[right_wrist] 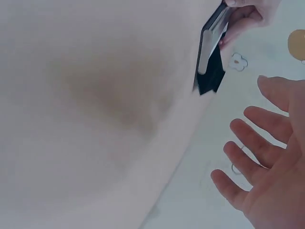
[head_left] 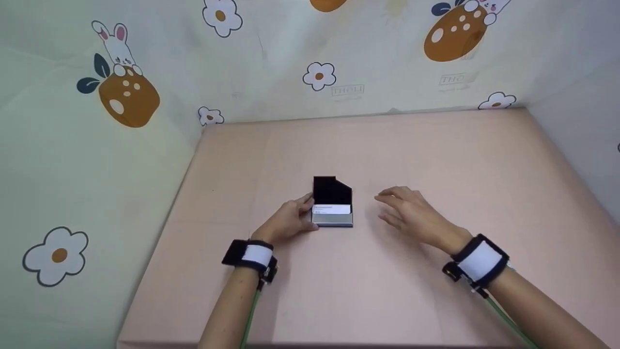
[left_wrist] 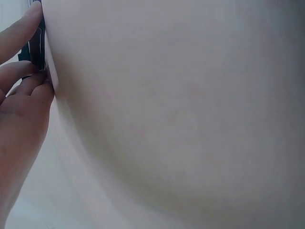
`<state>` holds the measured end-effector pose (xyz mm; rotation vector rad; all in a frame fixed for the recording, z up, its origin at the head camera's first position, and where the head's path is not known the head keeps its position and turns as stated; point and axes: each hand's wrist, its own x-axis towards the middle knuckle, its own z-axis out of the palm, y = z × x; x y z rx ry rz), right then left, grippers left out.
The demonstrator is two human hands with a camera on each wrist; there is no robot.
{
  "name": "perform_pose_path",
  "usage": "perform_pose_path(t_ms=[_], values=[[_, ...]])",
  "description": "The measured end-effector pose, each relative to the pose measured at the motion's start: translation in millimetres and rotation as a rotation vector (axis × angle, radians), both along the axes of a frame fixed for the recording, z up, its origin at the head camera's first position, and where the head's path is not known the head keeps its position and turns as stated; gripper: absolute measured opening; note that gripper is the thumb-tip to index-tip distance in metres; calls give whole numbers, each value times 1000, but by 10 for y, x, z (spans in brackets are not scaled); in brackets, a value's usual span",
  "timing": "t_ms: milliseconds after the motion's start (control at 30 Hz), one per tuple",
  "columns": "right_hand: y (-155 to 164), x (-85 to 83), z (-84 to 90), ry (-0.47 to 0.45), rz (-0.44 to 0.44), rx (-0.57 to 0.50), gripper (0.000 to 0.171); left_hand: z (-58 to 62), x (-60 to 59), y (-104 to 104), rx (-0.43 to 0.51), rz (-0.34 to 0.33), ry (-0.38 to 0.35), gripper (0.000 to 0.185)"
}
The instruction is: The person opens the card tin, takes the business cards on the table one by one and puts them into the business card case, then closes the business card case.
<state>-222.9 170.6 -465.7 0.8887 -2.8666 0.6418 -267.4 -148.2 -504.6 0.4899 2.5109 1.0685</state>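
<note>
A card case [head_left: 333, 219] lies on the table in the head view, its black lid [head_left: 332, 191] raised at the far side. White cards [head_left: 331, 209] sit in its silver tray. The left hand [head_left: 286, 220] grips the case by its left side, thumb at the near corner and fingers by the lid. In the left wrist view, the left hand [left_wrist: 24, 105] covers much of the case [left_wrist: 35, 45]. To the right, apart from the case, the right hand [head_left: 411, 215] hovers with nothing in it. The right wrist view shows that hand's fingers [right_wrist: 255, 138] spread and relaxed.
A pink cloth covers the table [head_left: 339, 291]. Behind it and at the sides hang pale sheets [head_left: 271, 63] printed with flowers and rabbits. Each wrist wears a strapped camera band [head_left: 479, 261] with a green cable [head_left: 508, 320] running back along the forearm.
</note>
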Motion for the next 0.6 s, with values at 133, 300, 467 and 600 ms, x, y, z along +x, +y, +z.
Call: perform_pose_path(t_ms=[133,300,467,600], values=[[312,166,-11,51,-43,21,41,-4,-1,-3,3,2,-1,73],[662,418,-55,82,-127,32,43,0,-7,6,19,25,-23,74],[917,594,-74,51,-187,66,50,5,-7,11,19,21,-24,75],[1056,669,-65,9,-219,77,57,9,-4,8,20,-6,7,72]])
